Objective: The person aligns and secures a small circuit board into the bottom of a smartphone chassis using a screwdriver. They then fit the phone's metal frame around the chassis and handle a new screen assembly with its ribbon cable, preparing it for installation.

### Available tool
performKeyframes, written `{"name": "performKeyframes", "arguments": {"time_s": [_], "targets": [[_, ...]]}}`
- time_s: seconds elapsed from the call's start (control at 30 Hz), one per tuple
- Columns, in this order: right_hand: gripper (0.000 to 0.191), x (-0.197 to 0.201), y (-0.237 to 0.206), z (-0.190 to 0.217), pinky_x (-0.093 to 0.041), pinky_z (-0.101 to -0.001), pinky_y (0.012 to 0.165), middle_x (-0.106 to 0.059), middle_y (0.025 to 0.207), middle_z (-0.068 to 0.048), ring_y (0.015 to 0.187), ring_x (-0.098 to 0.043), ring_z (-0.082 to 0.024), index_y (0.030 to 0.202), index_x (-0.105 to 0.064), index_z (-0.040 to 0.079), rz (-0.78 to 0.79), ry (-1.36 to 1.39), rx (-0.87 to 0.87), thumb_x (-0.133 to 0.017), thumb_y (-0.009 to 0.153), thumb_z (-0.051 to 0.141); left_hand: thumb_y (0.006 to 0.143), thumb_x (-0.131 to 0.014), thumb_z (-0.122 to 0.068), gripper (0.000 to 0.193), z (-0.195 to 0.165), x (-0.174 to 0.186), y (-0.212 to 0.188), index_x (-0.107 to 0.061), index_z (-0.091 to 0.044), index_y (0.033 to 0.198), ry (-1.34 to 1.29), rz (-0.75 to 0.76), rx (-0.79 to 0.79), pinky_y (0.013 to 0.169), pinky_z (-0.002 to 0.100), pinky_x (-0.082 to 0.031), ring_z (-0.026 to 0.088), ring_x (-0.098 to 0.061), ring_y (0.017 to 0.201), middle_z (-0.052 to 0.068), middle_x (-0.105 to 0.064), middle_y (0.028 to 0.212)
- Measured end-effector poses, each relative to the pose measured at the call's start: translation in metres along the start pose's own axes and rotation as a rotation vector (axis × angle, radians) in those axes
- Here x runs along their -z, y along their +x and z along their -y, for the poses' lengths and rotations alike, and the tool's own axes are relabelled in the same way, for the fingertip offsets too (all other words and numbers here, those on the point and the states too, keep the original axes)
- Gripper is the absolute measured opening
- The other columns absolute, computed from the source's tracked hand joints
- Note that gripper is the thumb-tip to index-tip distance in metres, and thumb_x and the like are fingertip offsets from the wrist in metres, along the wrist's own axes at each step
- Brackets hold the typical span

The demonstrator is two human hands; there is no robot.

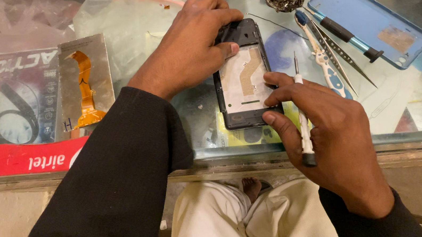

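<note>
Left hand (188,43): palm down, fingers curled, thumb tip pointing right, forearm in a black sleeve running in from the lower left. Right hand (330,130): comes up from the lower right, black cuff at the wrist, back of hand to the camera, fingers half closed in a loose grip, index finger and thumb stretched left. Both hands sit close together, just inside the surface's near edge, not touching each other.
</note>
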State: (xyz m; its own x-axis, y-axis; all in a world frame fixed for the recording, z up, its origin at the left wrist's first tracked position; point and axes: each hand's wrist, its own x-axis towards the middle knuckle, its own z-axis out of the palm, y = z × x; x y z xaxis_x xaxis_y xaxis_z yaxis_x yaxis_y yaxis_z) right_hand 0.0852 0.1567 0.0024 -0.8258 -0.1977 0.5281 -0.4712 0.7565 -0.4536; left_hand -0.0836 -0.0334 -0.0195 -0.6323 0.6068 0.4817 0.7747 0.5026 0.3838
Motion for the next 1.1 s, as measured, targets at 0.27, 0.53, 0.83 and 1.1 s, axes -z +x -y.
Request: {"name": "performKeyframes", "arguments": {"time_s": [0.27, 0.53, 0.83, 1.1], "targets": [[0.019, 0.001, 0.0, -0.001, -0.056, -0.0415, 0.099, -0.073, 0.126, -0.017, 0.114, -0.072, -0.036, 0.105, -0.065, 0.003, 0.003, 0.003, 0.011, -0.074, 0.089, 0.002, 0.094, -0.075, -0.025, 0.045, 0.002, -0.001, -0.003, -0.064, -0.009, 0.135, 0.067, 0.024, -0.014, 0.105, 0.047, -0.04, 0.029, -0.051, 0.122, 0.009, -0.056, 0.124], [0.019, 0.0, -0.001, 0.001, -0.057, -0.0397, 0.091, -0.073, 0.126, -0.017, 0.111, -0.073, -0.035, 0.105, -0.066, 0.003, -0.001, 0.011, -0.007, -0.075, 0.088, 0.002, 0.097, -0.073, -0.026, 0.045, 0.003, -0.002, -0.007, -0.061, -0.011, 0.137, 0.113, 0.028, -0.037, 0.1, 0.049, -0.04, 0.029, -0.051, 0.124, 0.009, -0.054, 0.127], [0.016, -0.001, 0.0, 0.001, -0.058, -0.0389, 0.09, -0.074, 0.124, -0.016, 0.11, -0.074, -0.032, 0.103, -0.067, 0.003, 0.003, -0.002, -0.027, -0.074, 0.089, 0.004, 0.081, -0.086, -0.02, 0.054, 0.007, 0.008, -0.004, -0.067, -0.003, 0.129, -0.08, -0.027, -0.001, 0.096, 0.042, -0.052, 0.033, -0.065, 0.111, 0.015, -0.067, 0.116], [0.014, 0.0, 0.0, 0.001, -0.058, -0.039, 0.09, -0.074, 0.124, -0.017, 0.111, -0.074, -0.032, 0.102, -0.067, 0.003, 0.008, -0.005, -0.023, -0.074, 0.09, 0.005, 0.078, -0.089, -0.017, 0.035, 0.005, 0.014, 0.0, -0.079, 0.0, 0.107, -0.073, -0.129, -0.039, 0.083, 0.039, -0.059, 0.03, -0.075, 0.088, 0.018, -0.076, 0.098]]}}
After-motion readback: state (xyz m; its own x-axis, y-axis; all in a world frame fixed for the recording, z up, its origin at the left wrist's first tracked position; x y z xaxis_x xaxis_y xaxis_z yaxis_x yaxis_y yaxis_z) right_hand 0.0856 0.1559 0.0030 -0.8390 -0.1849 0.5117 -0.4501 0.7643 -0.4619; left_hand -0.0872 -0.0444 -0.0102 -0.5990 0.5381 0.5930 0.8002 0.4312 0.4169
